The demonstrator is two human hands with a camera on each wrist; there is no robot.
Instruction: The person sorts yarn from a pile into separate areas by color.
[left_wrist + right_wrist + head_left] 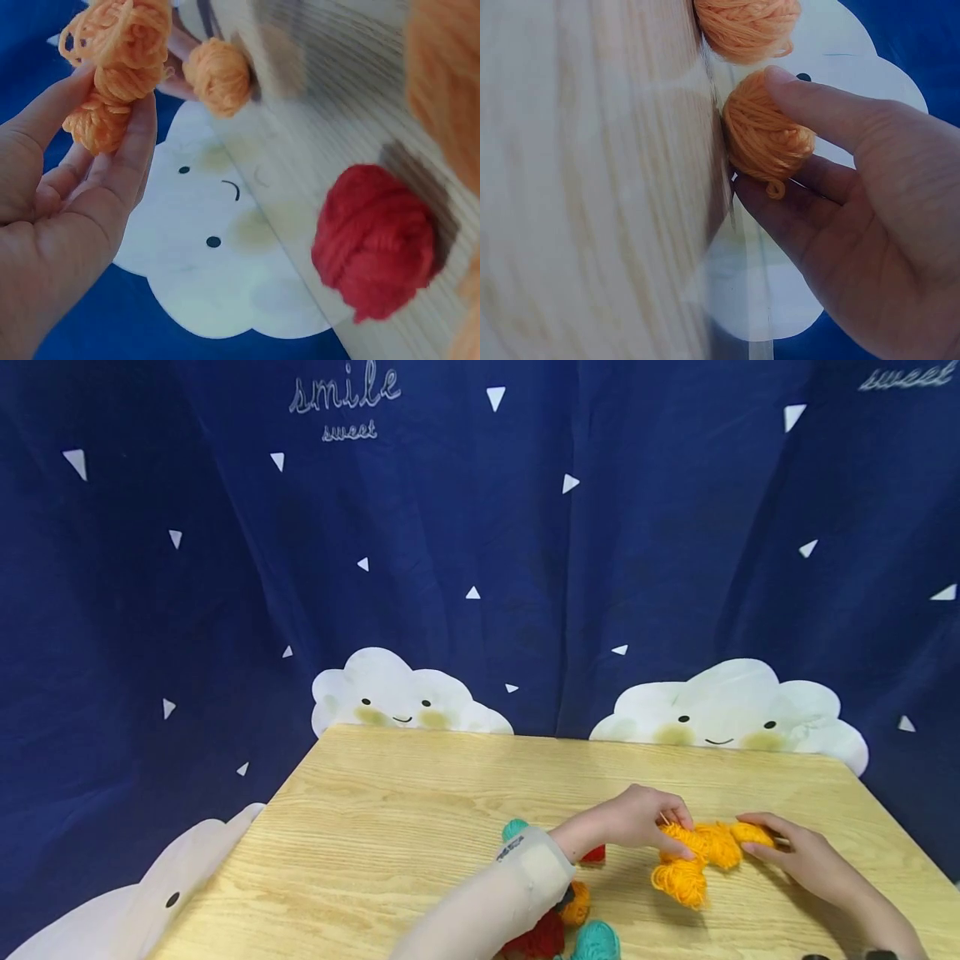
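Note:
My left hand (637, 817) pinches a loose orange yarn bundle (681, 883) between thumb and fingers, lifted over the right side of the table. In the left wrist view the yarn (124, 49) bunches in several lumps above the palm. A small orange yarn ball (765, 135) sits on the tabletop between the thumb and fingers of my right hand (813, 860). Between the hands lies another orange yarn ball (722, 846), close beside the small one. A red yarn ball (375, 241) rests near the left hand, mostly hidden by that wrist in the head view.
Nearer the front, partly behind the left sleeve (495, 893), are a teal ball (597, 941), an orange ball (576, 906) and dark red yarn (542, 937). Another teal ball (514, 828) shows past the sleeve. A blue curtain (450, 527) hangs behind the wooden table (360, 827).

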